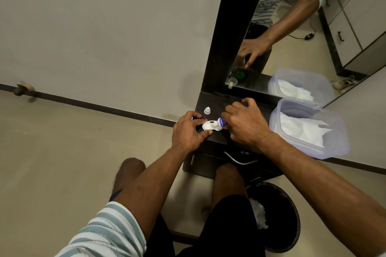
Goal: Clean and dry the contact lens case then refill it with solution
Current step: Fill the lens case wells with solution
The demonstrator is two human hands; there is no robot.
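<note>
Left hand [189, 129] pinching white plastic lens case [209, 126] flat on dark wooden dresser top [217, 104], left-front corner. Small white bottle cap [207, 110] standing just behind case. Right hand [245, 124], fingers clamped round white-and-blue solution bottle [221, 122], tipping nozzle into well. Squeezing gently, avoiding overfill, nozzle not touching.

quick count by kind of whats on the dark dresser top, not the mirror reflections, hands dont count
contact lens case: 1
solution bottle, held tipped over the case by the right hand: 1
bottle cap, standing apart behind the case: 1
clear plastic tub with white tissues: 1
total: 4
A bit of green shows under the right hand; too hidden to count.
</note>
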